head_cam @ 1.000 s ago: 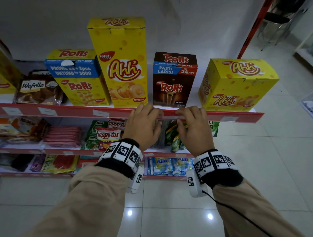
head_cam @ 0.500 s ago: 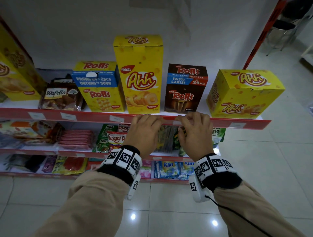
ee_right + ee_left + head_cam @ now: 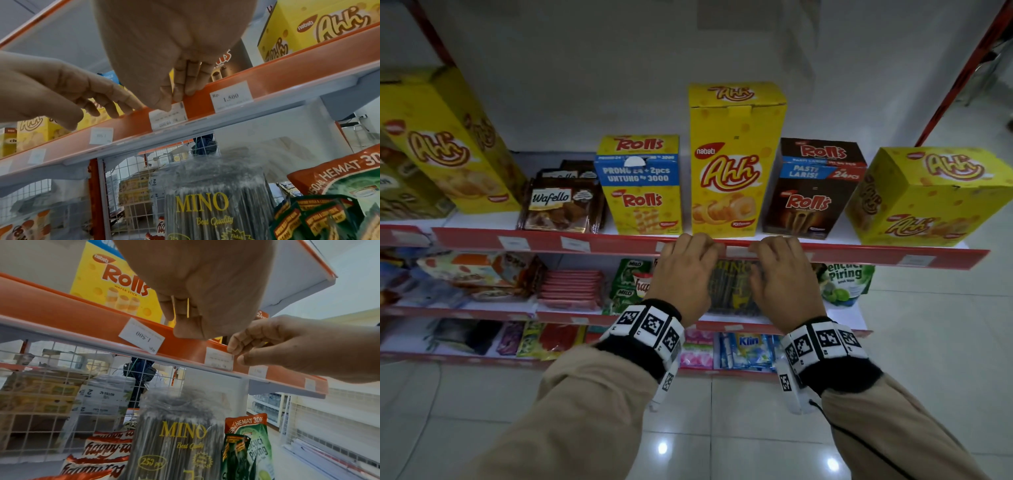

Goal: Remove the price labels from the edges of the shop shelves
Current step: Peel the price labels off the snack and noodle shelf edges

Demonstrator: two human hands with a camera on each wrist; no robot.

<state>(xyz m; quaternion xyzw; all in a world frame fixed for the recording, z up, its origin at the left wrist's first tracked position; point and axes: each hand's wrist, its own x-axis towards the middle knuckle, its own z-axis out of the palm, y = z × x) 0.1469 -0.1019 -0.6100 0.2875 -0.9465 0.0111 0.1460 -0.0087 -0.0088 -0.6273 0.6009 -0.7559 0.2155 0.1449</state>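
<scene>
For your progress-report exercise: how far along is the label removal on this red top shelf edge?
Done: nothing is clearly off yet. In hand: the right hand has its fingertips at the top of one label, which is not yet out of the red strip; the left hand rests on the edge beside it. Left: the 1.500 label and several more along the strip.
</scene>
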